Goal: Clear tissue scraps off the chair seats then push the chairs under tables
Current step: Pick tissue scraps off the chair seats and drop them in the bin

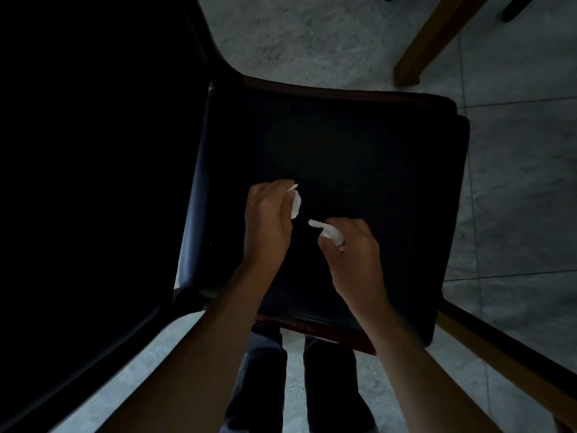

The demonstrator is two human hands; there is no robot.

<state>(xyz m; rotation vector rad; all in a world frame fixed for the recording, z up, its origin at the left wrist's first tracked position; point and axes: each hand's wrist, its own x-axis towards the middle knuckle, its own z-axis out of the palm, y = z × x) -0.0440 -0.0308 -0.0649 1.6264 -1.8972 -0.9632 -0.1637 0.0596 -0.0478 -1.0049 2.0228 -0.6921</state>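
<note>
A chair with a black padded seat (359,145) and a dark red wooden frame fills the middle of the head view. Both hands hover low over the seat's near half. My left hand (268,220) grips a white tissue scrap (295,202) that sticks out past its fingers. My right hand (352,245) pinches a second white tissue scrap (327,231) between curled fingers. The two scraps are a small gap apart. The rest of the seat shows no other scraps.
The chair's black backrest (93,182) rises at the left. A light wooden table leg (431,42) stands on the grey tiled floor (515,182) at the top right. A wooden rail (515,364) crosses the lower right. My legs show below the seat.
</note>
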